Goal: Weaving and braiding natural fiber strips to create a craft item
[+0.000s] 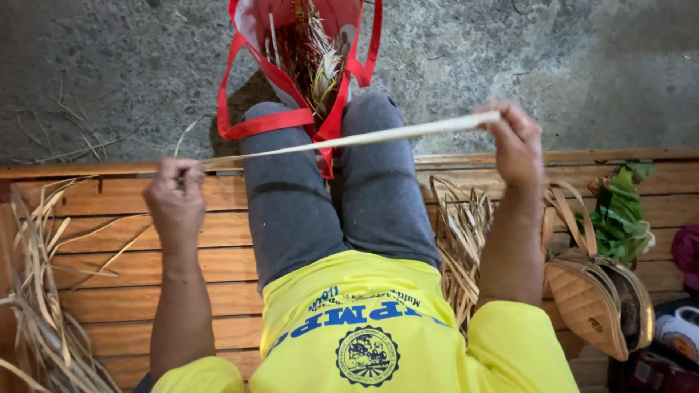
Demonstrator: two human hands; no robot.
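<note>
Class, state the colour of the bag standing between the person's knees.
The bag is red, with red strap handles; the head view shows it best.

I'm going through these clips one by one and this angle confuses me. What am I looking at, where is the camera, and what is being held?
There is no machine here. A person wears a camera on the head, looking straight down, so you see their own yellow shirt, grey-trousered knees and two bare hands. They sit on a slatted wooden bench above a concrete floor.

The left hand and right hand each pinch one end of a long pale strip, likely a dried leaf, stretched taut across the knees.

A red bag with more dried material stands between the feet. Loose dried leaves lie on the bench at the left, another bundle beside the right arm, then a woven basket and some green leaves.
</note>
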